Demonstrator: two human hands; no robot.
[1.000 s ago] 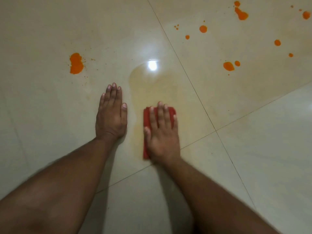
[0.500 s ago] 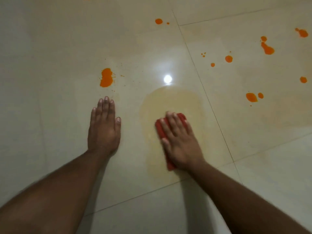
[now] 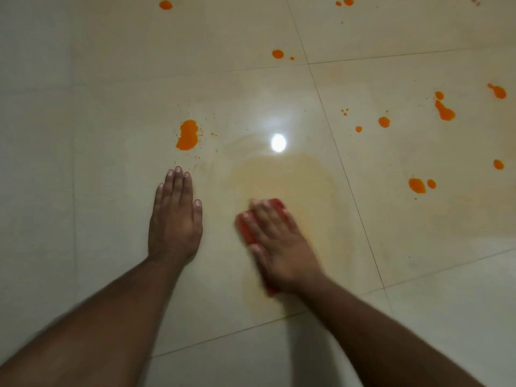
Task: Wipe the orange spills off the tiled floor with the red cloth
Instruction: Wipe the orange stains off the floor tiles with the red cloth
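**Right hand flat on the red cloth, big splat untouched by the left hand**

From my feed: my right hand [image 3: 279,247] is pressed flat on the red cloth [image 3: 275,205], fingers [image 3: 262,216] straight and laid over it rather than curled round it. It's motion-blurred, so I can't tell finer detail. Only the cloth's far end, left edge and a bit near the wrist peek out from under the palm. It sits on a pale yellowish smear [image 3: 293,180] on the tiled floor [image 3: 83,135], just left of a grout line.

My left hand [image 3: 174,219] lies palm down on the bare tile, fingers straight and together, holding nothing, near the cloth but apart from it. Just beyond its fingertips is the biggest orange splat [image 3: 187,135], with tiny specks round it.

More orange drops [image 3: 444,110] are scattered over the tile to the right, well apart from the cloth, plus a couple [image 3: 277,54] further up. A bright light reflection [image 3: 278,142] glares off the floor just past the smear.
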